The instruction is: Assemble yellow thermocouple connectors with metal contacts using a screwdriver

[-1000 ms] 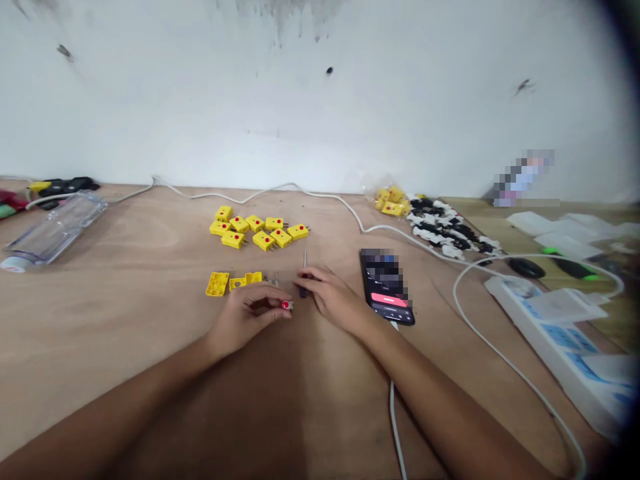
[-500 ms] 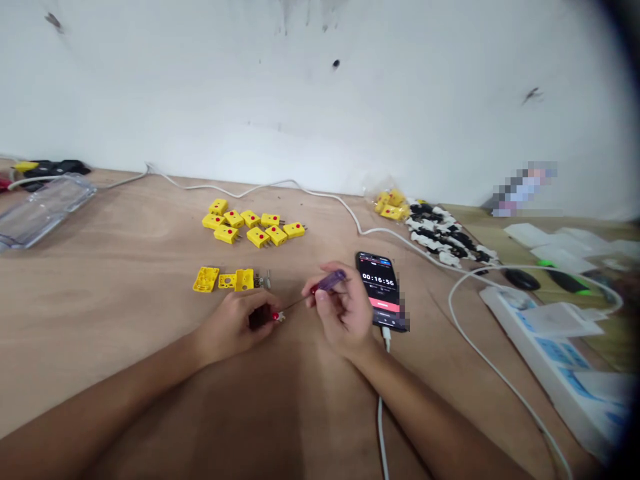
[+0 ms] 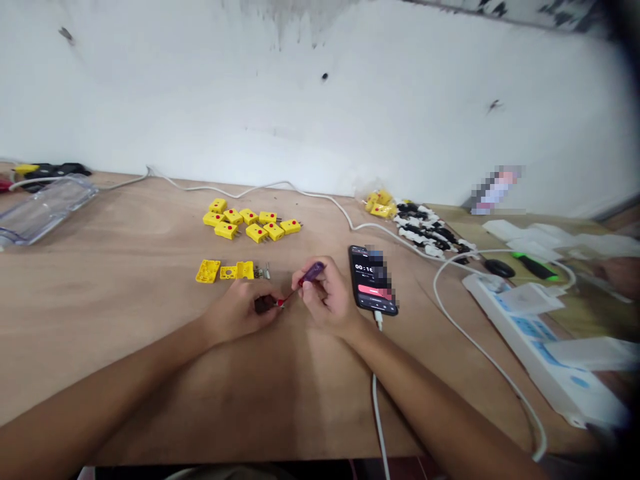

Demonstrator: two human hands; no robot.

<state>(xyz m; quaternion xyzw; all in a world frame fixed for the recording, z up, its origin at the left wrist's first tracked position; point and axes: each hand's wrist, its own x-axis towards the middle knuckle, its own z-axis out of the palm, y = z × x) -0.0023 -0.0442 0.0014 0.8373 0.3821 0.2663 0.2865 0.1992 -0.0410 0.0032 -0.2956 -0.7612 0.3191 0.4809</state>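
My left hand (image 3: 243, 308) is closed, its fingertips pinching a small red and silvery part (image 3: 281, 303) just above the wooden table. A screwdriver (image 3: 313, 272) with a purple handle is gripped in my right hand (image 3: 327, 297), its thin shaft slanting down to the left. The tip meets or nearly meets the small part; which, I cannot tell. Beyond my left hand lie yellow plastic housing pieces (image 3: 208, 271) with hollow insides. Beside them are small metal bits (image 3: 263, 271). Farther back, several yellow plugs (image 3: 227, 231) with red dots and metal pins sit grouped.
A phone (image 3: 373, 280) running a timer lies right of my right hand, with a white cable attached. A white power strip (image 3: 530, 353) stands at the right. Behind are a bag of yellow parts (image 3: 380, 203) and black-and-white pieces (image 3: 430, 230). A clear plastic case (image 3: 47, 207) lies left.
The screwdriver and my right hand have come closer to my left hand, and the shaft now slants more steeply. The whole view has shifted a little, showing the table's front edge.
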